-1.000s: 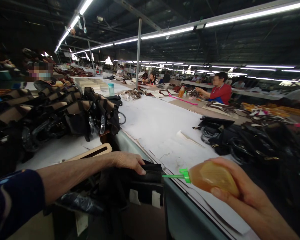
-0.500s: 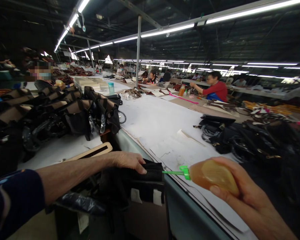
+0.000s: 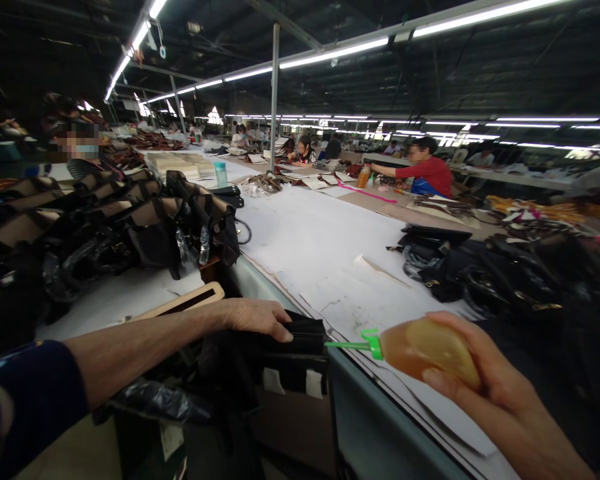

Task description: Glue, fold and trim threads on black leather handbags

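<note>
My left hand (image 3: 254, 316) lies closed over the top edge of a black leather piece (image 3: 290, 353) at the table's near edge, fingers pressed down on it. My right hand (image 3: 485, 387) grips an amber squeeze bottle (image 3: 425, 352) lying sideways. Its green nozzle (image 3: 353, 344) points left, with the thin tip touching or almost touching the black piece beside my left fingertips.
A long white-covered table (image 3: 310, 247) runs away from me. Black bags with brown card inserts (image 3: 130, 227) are piled on the left, and black bags and straps (image 3: 480, 273) on the right. A wooden frame (image 3: 185, 301) lies near my left forearm. Other people sit working further back.
The hands and the bottle have stayed nearly still. The view has tilted slightly, so everything sits a little lower and further left.
</note>
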Demonstrator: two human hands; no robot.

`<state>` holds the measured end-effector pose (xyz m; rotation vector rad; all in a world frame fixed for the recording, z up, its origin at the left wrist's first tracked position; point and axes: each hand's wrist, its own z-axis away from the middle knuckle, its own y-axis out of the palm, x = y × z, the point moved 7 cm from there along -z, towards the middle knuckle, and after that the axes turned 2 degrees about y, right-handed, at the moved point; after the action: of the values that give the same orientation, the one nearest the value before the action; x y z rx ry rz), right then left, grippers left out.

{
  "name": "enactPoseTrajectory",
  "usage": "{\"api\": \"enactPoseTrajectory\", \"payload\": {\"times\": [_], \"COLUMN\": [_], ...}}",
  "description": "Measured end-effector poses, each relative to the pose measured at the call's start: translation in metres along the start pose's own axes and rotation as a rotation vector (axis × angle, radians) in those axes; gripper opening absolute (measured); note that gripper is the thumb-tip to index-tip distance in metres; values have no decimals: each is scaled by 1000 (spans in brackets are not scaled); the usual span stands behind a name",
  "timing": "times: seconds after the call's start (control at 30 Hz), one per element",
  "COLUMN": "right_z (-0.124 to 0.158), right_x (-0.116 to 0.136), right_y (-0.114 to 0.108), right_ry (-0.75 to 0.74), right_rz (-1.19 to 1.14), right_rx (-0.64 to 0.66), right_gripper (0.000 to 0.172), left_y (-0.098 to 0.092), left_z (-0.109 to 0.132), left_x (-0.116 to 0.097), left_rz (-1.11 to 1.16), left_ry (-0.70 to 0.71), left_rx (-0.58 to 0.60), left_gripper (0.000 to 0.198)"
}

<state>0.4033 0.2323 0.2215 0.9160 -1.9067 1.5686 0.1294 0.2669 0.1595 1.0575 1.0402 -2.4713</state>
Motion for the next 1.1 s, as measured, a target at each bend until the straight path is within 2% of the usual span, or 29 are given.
{"api": "enactPoseTrajectory", "payload": {"times": [0.1,0.23,0.43,0.67,1.1], "right_z": [-2,0,8,0,1], "right_x": [-2,-9,-14,-10,-8], "right_y": [6,6,10,4,5], "right_ry": [41,78,134,114,87], "right_rz": [-95,-93,-89,-71,-25], "right_rx": [60,48,139,68,101], "right_gripper": [56,56,56,57,51], "left_y": [1,1,-1,-3,-2], "left_z": [-1,-1,0,-1,-4], "left_x": [1,2,-1,-3,-3], "left_rz": [7,13,-26,-42,-46], "left_ry": [5,1,-7,-1,19], "left_rx": [3,6,-14,-7,17], "left_gripper": [25,25,25,28,29]}}
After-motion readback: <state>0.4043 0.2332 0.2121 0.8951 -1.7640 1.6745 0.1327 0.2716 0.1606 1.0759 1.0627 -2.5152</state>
